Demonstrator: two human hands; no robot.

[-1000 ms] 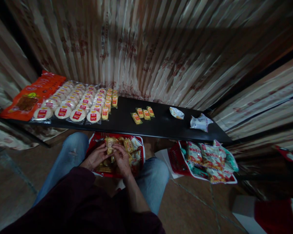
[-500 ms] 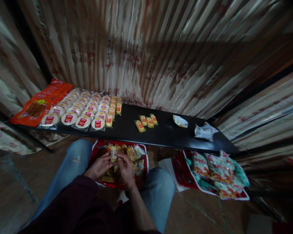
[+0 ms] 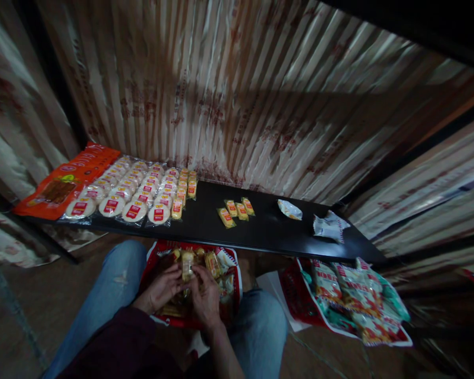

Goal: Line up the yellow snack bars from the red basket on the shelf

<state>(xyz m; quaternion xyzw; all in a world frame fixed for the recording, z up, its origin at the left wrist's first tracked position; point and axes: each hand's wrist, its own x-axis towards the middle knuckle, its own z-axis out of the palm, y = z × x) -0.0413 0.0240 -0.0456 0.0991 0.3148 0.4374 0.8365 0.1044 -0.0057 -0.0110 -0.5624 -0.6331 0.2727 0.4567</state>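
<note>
A small clear-wrapped yellow snack bar [image 3: 187, 264] is held up between my two hands, over a red bag [image 3: 151, 263] full of similar packets. My left hand [image 3: 163, 287] grips its left side with bent fingers. My right hand [image 3: 206, 295] pinches the lower right of the wrapper. On the black shelf in front, several yellow snack bars [image 3: 242, 211] form a loose group. More of them stand in columns [image 3: 177, 208] beside rows of round white rice crackers [image 3: 158, 212] in clear wrappers with red labels.
An orange packet [image 3: 63, 181] lies at the left end of the black shelf [image 3: 205, 221]. Two white-silver packets, one flat [image 3: 289, 209] and one puffed [image 3: 329, 226], lie right. Below stands another red bag [image 3: 302, 295] with larger snack packets [image 3: 351, 284]. Pleated curtains [image 3: 221, 105] hang behind.
The view has tilted, so the shelf and bags sit lower in the picture. The snack bar has turned more upright between my hands.
</note>
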